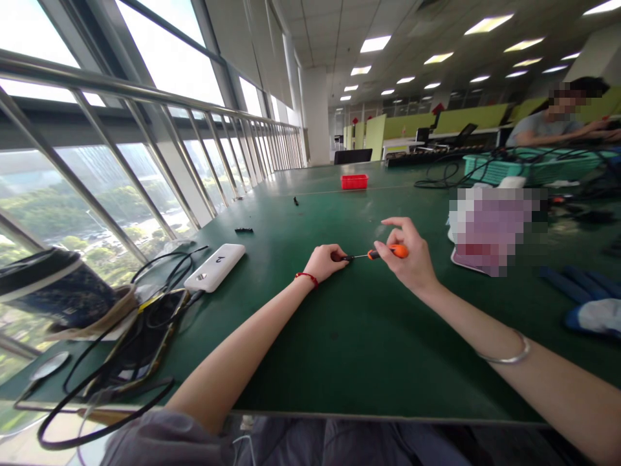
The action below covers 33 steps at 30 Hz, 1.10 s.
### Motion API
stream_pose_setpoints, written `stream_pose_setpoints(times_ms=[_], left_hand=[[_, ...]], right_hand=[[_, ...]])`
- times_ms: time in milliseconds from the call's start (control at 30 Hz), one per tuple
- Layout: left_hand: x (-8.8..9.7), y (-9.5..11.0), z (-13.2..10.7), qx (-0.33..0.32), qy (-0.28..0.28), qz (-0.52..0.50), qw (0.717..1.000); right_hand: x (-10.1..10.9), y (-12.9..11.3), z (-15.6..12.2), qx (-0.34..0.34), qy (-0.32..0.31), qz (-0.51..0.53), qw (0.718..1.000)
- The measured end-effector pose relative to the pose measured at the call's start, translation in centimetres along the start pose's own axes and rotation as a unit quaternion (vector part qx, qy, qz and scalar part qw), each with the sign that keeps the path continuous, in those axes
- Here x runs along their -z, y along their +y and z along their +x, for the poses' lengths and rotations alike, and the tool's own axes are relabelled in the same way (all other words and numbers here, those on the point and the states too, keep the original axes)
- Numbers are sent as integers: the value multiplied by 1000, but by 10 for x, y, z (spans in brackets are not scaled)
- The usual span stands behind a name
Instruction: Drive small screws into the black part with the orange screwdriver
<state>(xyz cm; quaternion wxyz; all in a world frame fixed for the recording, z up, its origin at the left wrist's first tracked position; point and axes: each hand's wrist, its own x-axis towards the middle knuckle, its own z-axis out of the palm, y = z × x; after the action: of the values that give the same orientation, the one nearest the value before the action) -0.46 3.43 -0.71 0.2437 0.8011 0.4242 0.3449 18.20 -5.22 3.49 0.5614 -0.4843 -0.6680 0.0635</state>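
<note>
My left hand rests on the green table, fingers curled round a small dark part that I cannot make out well. My right hand pinches the orange handle of a small screwdriver. Its thin shaft points left, and the tip meets the dark part in my left hand. A red cord is on my left wrist and a silver bangle on my right forearm.
A white power bank, black cables and a phone lie at the left. A small black piece and a red tray lie farther off. A teal basket, blue gloves and a seated person are at the right.
</note>
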Motion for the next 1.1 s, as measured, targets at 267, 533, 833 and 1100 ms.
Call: stream_pose_setpoints(times_ms=[267, 533, 833, 1100], left_hand=[[0, 0, 0, 3, -2, 2, 1000], [0, 0, 0, 0, -2, 3, 1000], [0, 0, 0, -4, -3, 5, 1000], [1, 1, 0, 1, -2, 10, 1000]], right_hand=[[1, 0, 0, 20, 6, -1, 1000], [0, -1, 0, 14, -19, 7, 1000], [0, -3, -2, -6, -13, -22, 1000], [-1, 1, 0, 33, 22, -14, 999]])
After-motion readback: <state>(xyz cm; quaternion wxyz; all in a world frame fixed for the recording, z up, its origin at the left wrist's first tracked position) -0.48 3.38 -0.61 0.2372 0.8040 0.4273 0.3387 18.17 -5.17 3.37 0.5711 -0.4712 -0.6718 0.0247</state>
